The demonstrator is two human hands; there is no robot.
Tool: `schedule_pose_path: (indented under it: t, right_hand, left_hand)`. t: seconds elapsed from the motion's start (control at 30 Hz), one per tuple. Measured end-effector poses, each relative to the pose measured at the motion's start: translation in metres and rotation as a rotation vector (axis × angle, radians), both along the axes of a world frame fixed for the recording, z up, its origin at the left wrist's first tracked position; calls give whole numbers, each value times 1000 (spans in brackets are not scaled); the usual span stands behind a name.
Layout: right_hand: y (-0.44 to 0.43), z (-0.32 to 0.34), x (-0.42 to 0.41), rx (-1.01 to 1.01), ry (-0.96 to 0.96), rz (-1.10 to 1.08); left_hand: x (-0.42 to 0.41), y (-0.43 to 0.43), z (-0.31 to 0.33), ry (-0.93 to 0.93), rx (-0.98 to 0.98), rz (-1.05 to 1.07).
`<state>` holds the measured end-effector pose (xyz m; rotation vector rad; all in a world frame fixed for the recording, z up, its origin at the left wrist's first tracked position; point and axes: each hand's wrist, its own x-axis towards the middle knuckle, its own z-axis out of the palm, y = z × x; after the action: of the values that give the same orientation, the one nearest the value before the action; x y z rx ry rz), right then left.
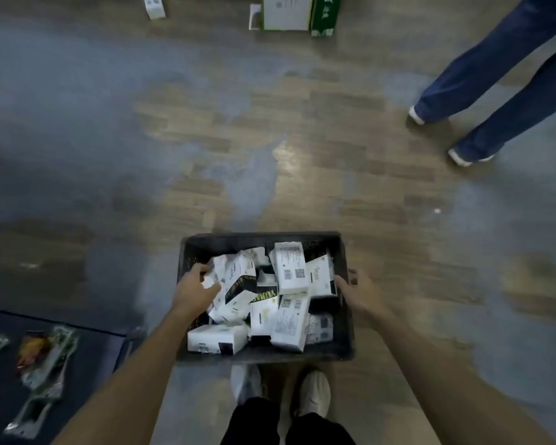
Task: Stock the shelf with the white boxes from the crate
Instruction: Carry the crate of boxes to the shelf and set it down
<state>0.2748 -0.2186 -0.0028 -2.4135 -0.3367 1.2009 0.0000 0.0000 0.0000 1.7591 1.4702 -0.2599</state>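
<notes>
A black plastic crate [257, 244] is held in front of me above the wooden floor, with several white boxes [291, 268] lying jumbled inside. My left hand [191, 289] grips the crate's left rim, fingers curled over the edge among the boxes. My right hand [357, 292] grips the right rim, fingers wrapped over it. No shelf shows in the head view.
A person's legs in blue trousers [501, 81] stand at the upper right. Cardboard cartons [297, 11] sit on the floor at the top. At the lower left, a dark surface [87, 354] carries packaged goods [42, 358]. My own feet [313, 393] are under the crate.
</notes>
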Motion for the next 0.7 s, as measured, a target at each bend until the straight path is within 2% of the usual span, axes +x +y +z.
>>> schedule_pose_path:
  t: [0.1,0.27,0.47,0.57,0.7]
  right_hand:
    - [-5,-62,-4,30,33,-156]
    - [-21,-147,-4,-14,38,-239]
    - [-23,-196,12,-11,62,-358]
    - [-25,-205,19,18,99,-405]
    - [-20,-199,22,13,192,-460]
  left_hand:
    - [-24,11,-57,40,-8,138]
    - [-65,21,-138,204,20,349]
    - [-82,40,-191,-40,-137,518]
    - [-84,48,-198,-134,-163,629]
    - [-90,51,-193,-240,-304,761]
